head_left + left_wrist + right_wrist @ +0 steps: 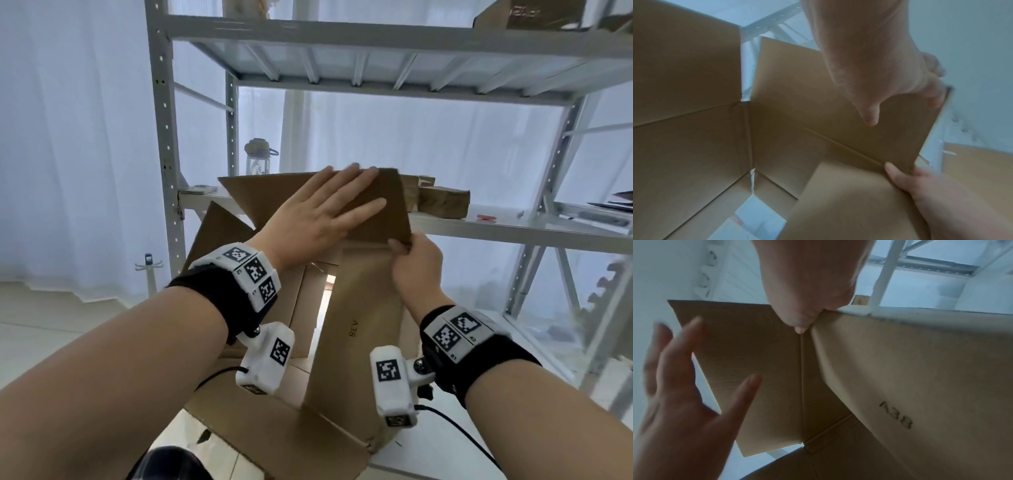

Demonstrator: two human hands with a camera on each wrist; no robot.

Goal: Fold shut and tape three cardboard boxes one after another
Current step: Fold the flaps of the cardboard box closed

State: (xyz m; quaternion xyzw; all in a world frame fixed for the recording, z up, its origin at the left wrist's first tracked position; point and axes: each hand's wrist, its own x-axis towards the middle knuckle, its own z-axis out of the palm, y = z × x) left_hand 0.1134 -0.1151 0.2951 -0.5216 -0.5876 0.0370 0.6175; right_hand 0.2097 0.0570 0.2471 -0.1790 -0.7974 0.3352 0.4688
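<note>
A brown cardboard box (356, 329) printed "A38" is held tilted in front of a shelf rack, and floor shows through its far end. My left hand (325, 209) lies flat with spread fingers on the upper flap (390, 205) and presses it. In the left wrist view the left hand (879, 81) rests on that flap (818, 105). My right hand (411, 260) pinches the box's edge at the flap's lower corner. The right wrist view shows the right hand (807, 305) gripping the box's corner (900, 369), with the left hand (684, 386) on the flap. No tape is in view.
A grey metal shelf rack (164, 137) stands right behind the box. On its middle shelf are a clear water bottle (259, 157) and small brown blocks (442, 202). More cardboard (527, 13) sits on the top shelf. White curtains hang behind, above a tiled floor.
</note>
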